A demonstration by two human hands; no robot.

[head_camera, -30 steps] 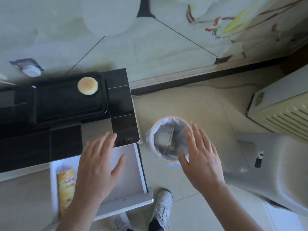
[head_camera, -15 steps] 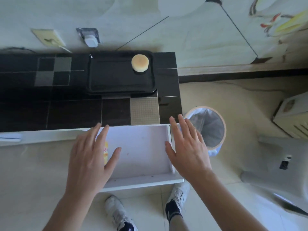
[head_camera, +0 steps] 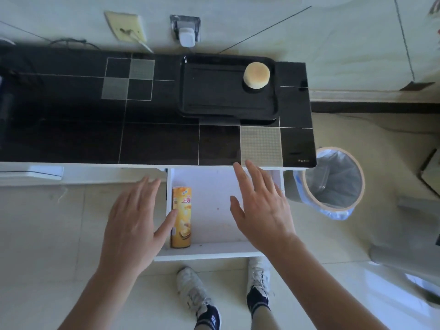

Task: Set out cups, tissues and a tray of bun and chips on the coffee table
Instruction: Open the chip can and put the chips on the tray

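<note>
Chips can (head_camera: pixel 181 217) now uncovered in open drawer (head_camera: pixel 214 252), lower centre; yellow label, red Chinese characters. Left hand (head_camera: pixel 133 222), right hand (head_camera: pixel 262 206) spread flat, apart, holding nothing. Bun (head_camera: pixel 256 75) on black tray (head_camera: pixel 214 96), desk (head_camera: pixel 71 129) upper right.

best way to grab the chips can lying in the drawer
Grip the chips can around its middle, coming from above. It lies on its side against the left wall of the open drawer, so only its top and right flank are free.

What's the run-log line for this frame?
left hand: open, beside chips can | right hand: open, over drawer | bun: on black tray | chips: not yet on tray
</note>
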